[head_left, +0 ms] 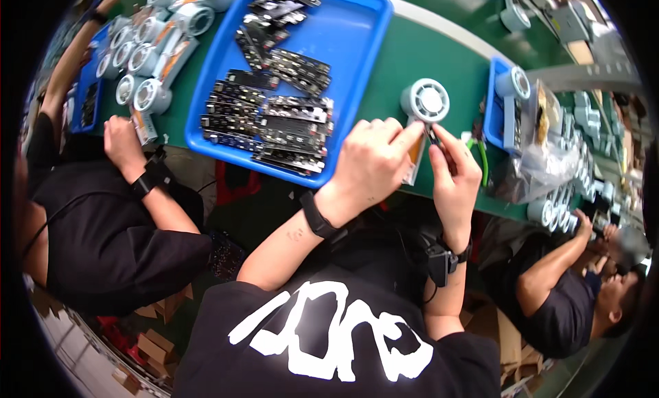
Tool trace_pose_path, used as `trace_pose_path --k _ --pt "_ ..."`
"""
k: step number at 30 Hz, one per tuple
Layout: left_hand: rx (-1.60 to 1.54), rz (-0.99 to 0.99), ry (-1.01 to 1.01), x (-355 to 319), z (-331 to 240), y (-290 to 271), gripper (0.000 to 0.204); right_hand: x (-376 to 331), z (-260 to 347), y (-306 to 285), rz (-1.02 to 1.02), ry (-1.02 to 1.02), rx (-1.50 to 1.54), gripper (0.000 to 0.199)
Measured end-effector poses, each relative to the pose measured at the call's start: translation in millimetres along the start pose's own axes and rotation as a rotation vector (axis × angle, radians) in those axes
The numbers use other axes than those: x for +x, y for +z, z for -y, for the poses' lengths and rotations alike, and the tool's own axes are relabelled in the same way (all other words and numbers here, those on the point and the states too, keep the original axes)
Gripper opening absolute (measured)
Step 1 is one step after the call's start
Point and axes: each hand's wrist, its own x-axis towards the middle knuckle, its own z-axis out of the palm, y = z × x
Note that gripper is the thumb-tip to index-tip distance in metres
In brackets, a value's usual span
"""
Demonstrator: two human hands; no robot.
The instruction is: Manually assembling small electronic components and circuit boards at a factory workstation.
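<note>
A pale blue handheld fan (427,101) with a round grille lies head-up on the green bench in front of me. My left hand (371,156) comes over its handle from the left, fingers closed around the handle just below the head. An orange and white part of the handle shows under that hand. My right hand (456,170) is at the other side, thumb and fingers pinched at the fan's neck around a small dark piece, too small to name. To the right of it lie green-handled cutters (483,159).
A blue tray (343,27) holding stacked black circuit boards stands to the left. Beyond it are piled fan bodies (143,58) and a co-worker's hand (122,143). At right are a blue bin (493,116), a clear plastic bag (542,163) and another person (559,288).
</note>
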Motion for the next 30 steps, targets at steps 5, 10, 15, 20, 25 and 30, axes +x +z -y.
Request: trace_pose_path --k 5,10,15,20,25,30 --pt "0.008 0.050 -0.019 7 10 9 0.026 2 -15 -1 0.024 -0.085 -0.012 0.032" --pt "0.119 0.067 -0.024 5 1 -1 0.024 -7 -13 4 0.016 -0.012 -0.040 0.031" --pt "-0.065 0.020 -0.090 -7 1 12 0.029 -9 -11 21 -0.074 -0.037 0.016 0.030" --pt "-0.324 -0.145 -0.127 -16 -17 25 0.039 -10 1 18 -0.148 0.064 -0.019 0.030" --pt "-0.548 -0.175 -0.279 -25 -24 29 0.044 -5 18 32 -0.223 0.008 -0.111 0.027" --pt "-0.599 -0.121 -0.368 -27 -12 22 0.052 0 -2 50 -0.308 -0.078 -0.176 0.027"
